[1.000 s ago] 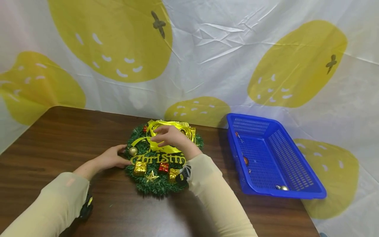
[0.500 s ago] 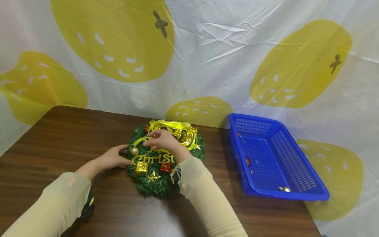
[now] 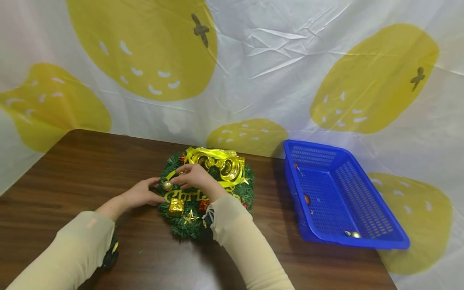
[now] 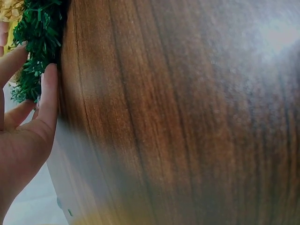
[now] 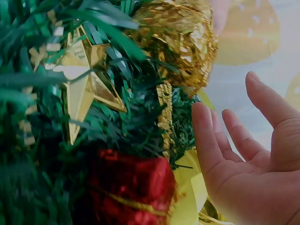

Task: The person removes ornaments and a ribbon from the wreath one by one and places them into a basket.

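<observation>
A green Christmas wreath [image 3: 183, 230] lies on the table, dressed with gold lettering, yellow ribbon, gold bells [image 3: 230, 168], gift boxes and a star. My left hand [image 3: 139, 196] rests at its left edge, thumb and fingers spread against the greenery [image 4: 41, 28]. Above the wreath hovers my right hand [image 3: 195, 177], fingers relaxed and holding nothing, its fingertips close beside a small gold ball [image 3: 167, 185]. In the right wrist view, that hand's fingers stand apart from a gold gift box [image 5: 183, 44], a gold star [image 5: 82, 89] and a red gift box [image 5: 133, 185]. My right forearm covers part of the lettering.
A blue plastic basket [image 3: 302, 217] stands on the right with a few small ornaments inside, among them a gold ball [image 3: 355, 235]. The dark wooden table [image 3: 90, 161] reaches back to a white curtain [image 3: 253, 88] printed with yellow fruit.
My right hand has moved left and slightly nearer me across the wreath, from over the ribbon to beside the gold ball. The bells show more fully. My left hand keeps its place.
</observation>
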Demonstrator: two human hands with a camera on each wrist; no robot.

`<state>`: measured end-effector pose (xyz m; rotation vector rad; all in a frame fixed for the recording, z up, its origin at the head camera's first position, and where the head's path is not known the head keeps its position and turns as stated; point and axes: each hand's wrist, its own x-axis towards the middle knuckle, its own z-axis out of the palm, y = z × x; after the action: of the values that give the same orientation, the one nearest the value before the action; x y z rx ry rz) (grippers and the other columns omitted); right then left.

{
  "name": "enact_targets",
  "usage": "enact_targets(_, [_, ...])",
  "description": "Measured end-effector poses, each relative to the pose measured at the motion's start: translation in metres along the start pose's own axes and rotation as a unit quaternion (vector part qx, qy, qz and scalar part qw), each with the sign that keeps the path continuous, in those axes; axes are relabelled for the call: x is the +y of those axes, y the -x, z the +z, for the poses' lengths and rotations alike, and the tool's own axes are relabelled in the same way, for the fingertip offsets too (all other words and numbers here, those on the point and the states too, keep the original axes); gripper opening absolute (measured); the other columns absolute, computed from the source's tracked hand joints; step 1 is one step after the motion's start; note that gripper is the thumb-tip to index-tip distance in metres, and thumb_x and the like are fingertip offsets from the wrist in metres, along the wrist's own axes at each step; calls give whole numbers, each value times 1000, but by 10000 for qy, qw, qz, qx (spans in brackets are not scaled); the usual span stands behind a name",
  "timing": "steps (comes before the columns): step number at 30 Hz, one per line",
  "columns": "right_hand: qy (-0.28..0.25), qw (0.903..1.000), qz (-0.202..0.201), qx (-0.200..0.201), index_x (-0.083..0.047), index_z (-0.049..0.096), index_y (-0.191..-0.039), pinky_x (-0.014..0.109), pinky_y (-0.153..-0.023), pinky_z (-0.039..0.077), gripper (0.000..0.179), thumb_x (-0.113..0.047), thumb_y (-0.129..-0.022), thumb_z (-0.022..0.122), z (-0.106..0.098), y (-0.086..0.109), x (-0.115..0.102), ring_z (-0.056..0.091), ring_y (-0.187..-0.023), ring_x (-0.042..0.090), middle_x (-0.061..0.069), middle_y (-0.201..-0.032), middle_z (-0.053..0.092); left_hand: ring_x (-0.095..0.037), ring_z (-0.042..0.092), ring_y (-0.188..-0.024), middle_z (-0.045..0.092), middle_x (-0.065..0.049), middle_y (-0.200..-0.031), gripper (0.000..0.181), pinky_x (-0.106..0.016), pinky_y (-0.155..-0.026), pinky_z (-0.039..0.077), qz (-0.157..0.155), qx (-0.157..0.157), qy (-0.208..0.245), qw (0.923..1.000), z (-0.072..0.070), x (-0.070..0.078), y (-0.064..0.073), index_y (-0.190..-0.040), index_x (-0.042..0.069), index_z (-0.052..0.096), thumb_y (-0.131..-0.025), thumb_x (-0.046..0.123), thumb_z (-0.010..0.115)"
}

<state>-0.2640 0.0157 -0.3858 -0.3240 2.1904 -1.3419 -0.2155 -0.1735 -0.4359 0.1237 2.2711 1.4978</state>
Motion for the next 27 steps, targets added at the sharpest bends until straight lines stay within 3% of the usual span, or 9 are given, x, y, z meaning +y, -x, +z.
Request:
enact_targets(11, [251,9997,10,-6,-3,59,-122,32,-75,58,46,-18,-81,73,12,-9,0,67,-87,26,14,-110,64,-31,62,-100,22,-40,-141,91,-35,-80,58,-36,9,71,10000,0,-3,-2,-145,-14,7,-84,12,69])
enact_targets(17, [701,9975,-42,-43,-3,64,-117,29,-70,58,37,-16,-83,72,19,-10,-1,66,-83,23,11,-103,67,-26,64,-95,22,-41,-140,90,-34,-80,58,25,16,219,9998,-1,-4,-2,-144,-16,7,-83,9,69])
enact_targets(27, [1146,9931,73,230,-5,67,-114,28,-68,57,34,-9,-81,72,30,-13,-3,65,-84,21,10,-110,66,-31,63,-100,20,-40,-142,90,-35,-82,57,-63,-10,99,9999,-1,-1,-1,-145,-14,6,-84,12,68])
